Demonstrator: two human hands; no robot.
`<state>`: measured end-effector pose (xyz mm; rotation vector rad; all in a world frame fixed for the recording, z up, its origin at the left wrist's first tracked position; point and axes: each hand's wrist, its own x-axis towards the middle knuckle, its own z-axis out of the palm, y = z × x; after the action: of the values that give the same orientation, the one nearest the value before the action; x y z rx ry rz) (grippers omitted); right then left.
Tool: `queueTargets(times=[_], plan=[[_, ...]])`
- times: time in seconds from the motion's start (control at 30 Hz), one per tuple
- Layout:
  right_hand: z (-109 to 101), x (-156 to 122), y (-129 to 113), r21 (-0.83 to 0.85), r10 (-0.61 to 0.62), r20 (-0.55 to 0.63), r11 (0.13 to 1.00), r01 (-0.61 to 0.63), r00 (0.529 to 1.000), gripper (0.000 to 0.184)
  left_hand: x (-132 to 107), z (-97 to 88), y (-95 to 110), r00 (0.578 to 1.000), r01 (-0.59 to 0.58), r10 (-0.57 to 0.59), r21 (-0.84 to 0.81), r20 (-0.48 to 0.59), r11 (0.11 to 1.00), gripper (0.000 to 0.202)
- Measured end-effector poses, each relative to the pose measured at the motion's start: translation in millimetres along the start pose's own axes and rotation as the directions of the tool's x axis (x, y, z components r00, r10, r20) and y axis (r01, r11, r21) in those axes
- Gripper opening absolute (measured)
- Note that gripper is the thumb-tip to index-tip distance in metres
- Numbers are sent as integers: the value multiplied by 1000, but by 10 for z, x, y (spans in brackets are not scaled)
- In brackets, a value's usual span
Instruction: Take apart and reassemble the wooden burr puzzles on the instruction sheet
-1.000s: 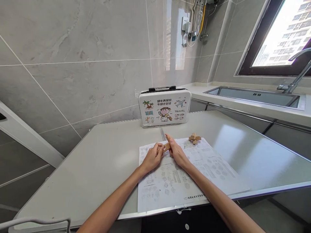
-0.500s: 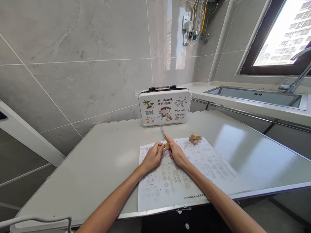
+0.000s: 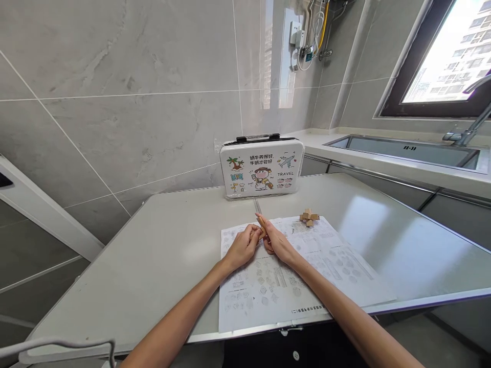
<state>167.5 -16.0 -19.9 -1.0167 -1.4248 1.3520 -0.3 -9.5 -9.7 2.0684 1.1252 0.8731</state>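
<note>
Close together above the printed sheet [image 3: 264,306], both hands have their fingers closed around small light-brown wooden puzzle pieces [image 3: 263,233]. My left hand [image 3: 241,248] pinches from the left with thumb and forefinger. From the other side, my right hand [image 3: 281,244] wraps its fingers about the wood, and a narrow edge shows by its forefinger. Fingers cover most of the wood, so how many pieces there are and how they join cannot be seen. An assembled wooden burr puzzle [image 3: 309,217] rests near the sheet's far right corner, apart from the hands.
A white cartoon-printed case [image 3: 262,176] with a black handle stands upright at the table's back, near the tiled wall. The pale folding table [image 3: 184,245] has a centre seam. To the right are a sink [image 3: 399,148] and faucet [image 3: 466,135]. A white cable [image 3: 65,345] crosses the near left corner.
The wooden pieces have turned between my fingers, and less of their flat faces shows now. My hands stay in nearly the same place. The view has shifted slightly.
</note>
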Motion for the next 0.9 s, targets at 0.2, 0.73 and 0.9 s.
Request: queueTargets(times=[0.2,0.73,0.9], plan=[[53,31,71,50,-57,13,997,56,998,83,-4,37,37,999,-29,28,-26,-40,999,34],[28,48,103,-22,-93,-61,996,91,994,67,2,24,36,999,-6,5,-16,-41,1000,36],[44,52,111,-29,-137,-80,990,135,987,63,10,27,23,999,-9,9,-16,-46,1000,36]])
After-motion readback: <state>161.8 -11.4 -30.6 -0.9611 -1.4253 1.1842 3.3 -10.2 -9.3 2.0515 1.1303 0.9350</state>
